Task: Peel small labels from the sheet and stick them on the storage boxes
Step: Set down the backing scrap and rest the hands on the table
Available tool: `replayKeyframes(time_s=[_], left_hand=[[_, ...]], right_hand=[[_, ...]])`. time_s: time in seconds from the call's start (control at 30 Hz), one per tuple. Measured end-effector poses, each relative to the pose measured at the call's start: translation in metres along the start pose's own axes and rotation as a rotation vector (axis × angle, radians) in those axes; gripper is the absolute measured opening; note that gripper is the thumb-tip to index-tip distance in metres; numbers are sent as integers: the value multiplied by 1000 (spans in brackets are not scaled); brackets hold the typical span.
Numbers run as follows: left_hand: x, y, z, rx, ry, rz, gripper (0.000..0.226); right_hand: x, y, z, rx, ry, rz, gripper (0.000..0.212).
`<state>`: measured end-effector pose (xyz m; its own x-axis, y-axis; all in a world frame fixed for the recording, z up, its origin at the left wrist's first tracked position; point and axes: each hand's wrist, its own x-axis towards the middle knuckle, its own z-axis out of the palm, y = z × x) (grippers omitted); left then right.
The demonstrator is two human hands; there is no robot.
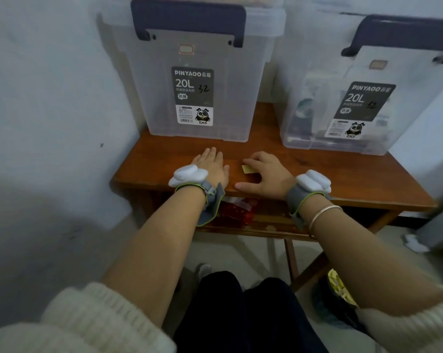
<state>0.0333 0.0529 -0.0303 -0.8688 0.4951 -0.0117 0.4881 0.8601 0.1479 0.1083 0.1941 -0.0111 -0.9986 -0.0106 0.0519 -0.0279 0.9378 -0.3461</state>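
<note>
Labels showed only as a small yellowish sheet [247, 169] on the wooden table [368, 179], mid-frame; its right part was hidden under the right hand [268, 174], and any print on it was too small to read. That hand's curled fingers [253, 161] touched the sheet's edge; whether they pinched it I cannot tell. Just left, the left hand [211, 165] lay flat, fingers straight. Two clear storage boxes [197, 80] stood behind, tops cut off.

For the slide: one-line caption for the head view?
Left hand flat on wooden table, right hand touching small yellow label, before two clear storage boxes.
</note>
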Motion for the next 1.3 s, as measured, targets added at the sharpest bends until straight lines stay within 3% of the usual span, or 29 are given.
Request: replayKeyframes(time_s=[0.17,0.4,0.57,0.73,0.83,0.97,1.3], left_hand=[[-2,1,-2,-4,-9,-2,52],[-4,3,-5,37,-31,2,52],[-9,0,-6,50,-57,11,52],[-20,2,-10,64,-75,10,52],[-22,9,-23,91,-164,-8,51],[-12,42,-39,175,-265,4,45],[13,232,-22,139,-238,376,40]], right_hand=[[-8,-4,6,-133,29,-16,73],[-21,-5,15,-201,171,-123,41],[-23,-4,13,-26,220,-103,23],[-25,-2,-2,518,415,148,14],[-30,10,-16,487,421,197,21],[-49,37,-39,366,446,246,51],[-146,152,-96,343,684,722,63]])
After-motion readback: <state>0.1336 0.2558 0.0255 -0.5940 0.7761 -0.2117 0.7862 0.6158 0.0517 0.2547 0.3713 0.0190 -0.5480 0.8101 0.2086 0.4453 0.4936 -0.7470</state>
